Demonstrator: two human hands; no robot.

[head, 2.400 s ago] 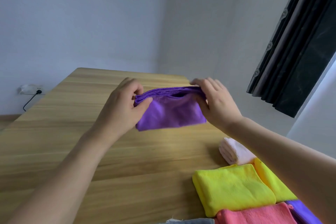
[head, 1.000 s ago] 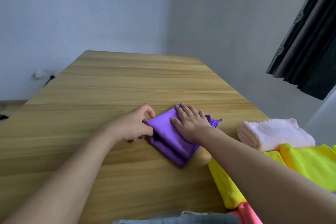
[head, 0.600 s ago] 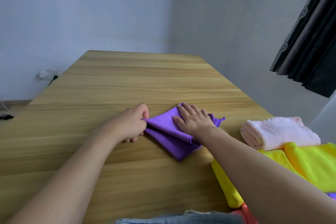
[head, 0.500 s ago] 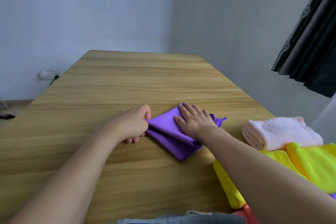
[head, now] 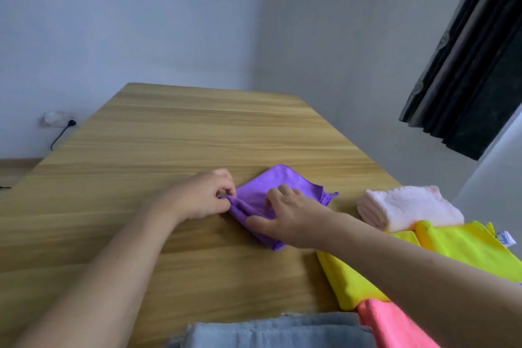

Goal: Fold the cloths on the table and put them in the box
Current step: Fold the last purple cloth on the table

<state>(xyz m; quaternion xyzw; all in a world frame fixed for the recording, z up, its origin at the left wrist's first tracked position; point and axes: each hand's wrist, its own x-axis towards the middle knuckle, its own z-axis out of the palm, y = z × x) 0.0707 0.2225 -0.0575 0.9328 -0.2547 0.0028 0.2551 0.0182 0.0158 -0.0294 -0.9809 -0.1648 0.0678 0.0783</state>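
A folded purple cloth (head: 278, 183) lies flat on the wooden table (head: 169, 133), near its right side. My left hand (head: 204, 196) pinches the cloth's left corner between thumb and fingers. My right hand (head: 288, 216) rests on the cloth's near half, thumb along its front edge and fingers curled on top. To the right lie a folded pale pink towel (head: 406, 206), a yellow cloth (head: 466, 246) and a second yellow cloth (head: 347, 280). A pink cloth (head: 387, 325) and a grey-blue cloth (head: 271, 330) sit at the near edge. No box is in view.
Bare tabletop stretches to the far edge and to the left. A wall socket with a black cable (head: 60, 127) is on the left wall. Dark curtains (head: 474, 65) hang at the upper right.
The purple cloth came down from the air onto the table. My right hand slid from flat on top toward the near edge and curled. My left hand keeps pinching the left corner.
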